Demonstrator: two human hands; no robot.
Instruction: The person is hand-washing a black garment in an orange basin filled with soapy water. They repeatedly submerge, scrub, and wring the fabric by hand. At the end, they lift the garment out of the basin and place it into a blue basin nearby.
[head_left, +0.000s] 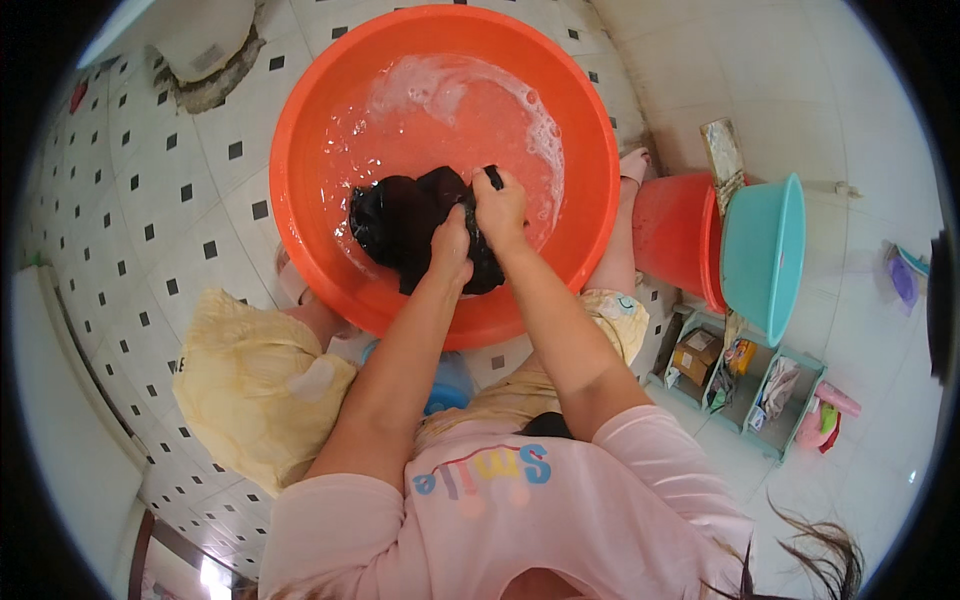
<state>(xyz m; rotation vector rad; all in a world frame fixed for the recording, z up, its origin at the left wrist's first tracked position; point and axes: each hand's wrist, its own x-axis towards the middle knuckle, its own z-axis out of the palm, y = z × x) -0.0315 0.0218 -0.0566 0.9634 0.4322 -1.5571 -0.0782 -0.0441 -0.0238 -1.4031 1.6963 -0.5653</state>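
Note:
A wide orange plastic basin (442, 328) stands on the floor between my legs, with soapy water (450, 135) in it. Wet black cloth (401, 221), perhaps a garment, lies bunched in its near half, partly in the water. My right hand (501, 204) grips a fold of the cloth, a dark bit showing above the fist. Just to its left, my left hand (452, 246) holds another part of the same cloth from the side. Foam gathers along the far and right side of the water.
On the right, a red bucket (671, 232) and a turquoise basin (761, 255) stand by the tiled wall. Near them is a green shelf rack (765, 431) with small goods. A blue plastic stool (448, 394) is partly hidden beneath me. A white toilet base (202, 37) is far left.

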